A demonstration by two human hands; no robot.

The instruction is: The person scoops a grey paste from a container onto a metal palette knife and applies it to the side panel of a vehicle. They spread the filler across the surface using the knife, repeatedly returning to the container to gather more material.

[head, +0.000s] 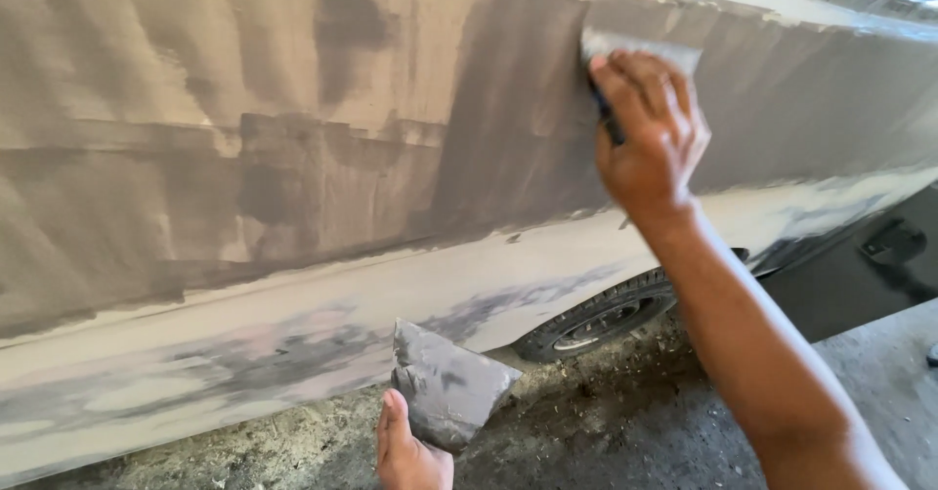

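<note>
Along the flank of the long, pale car body panel (293, 158), coated in patchy grey-brown filler, my right hand (650, 138) presses a flat, pale grey spreader blade with a blue grip (640, 48) against the upper part of the metal, close under the top edge. The fingers (645, 89) of that hand are closed around the spreader and laid over its back; the blade edge touches the panel. Filler coverage is uneven: darker, fresher-looking bands beneath and left of the spreader, lighter overlapping rectangular strokes further left, and bare cream paint with smudges along the lower sill.

In my judgement, good work here calls for the blade held at a low, constant angle, even pressure across its width, and each pass overlapping the last so no ridges stand proud.

Below the sill sits the black rubber tyre with a dark wheel (596, 319), on a rough, dirty concrete floor (606, 422).

At the lower edge, my left hand (410, 451) grips a flat, angular mixing board smeared with grey putty (449, 387), thumb clamped on its lower corner, held just off the panel.
</note>
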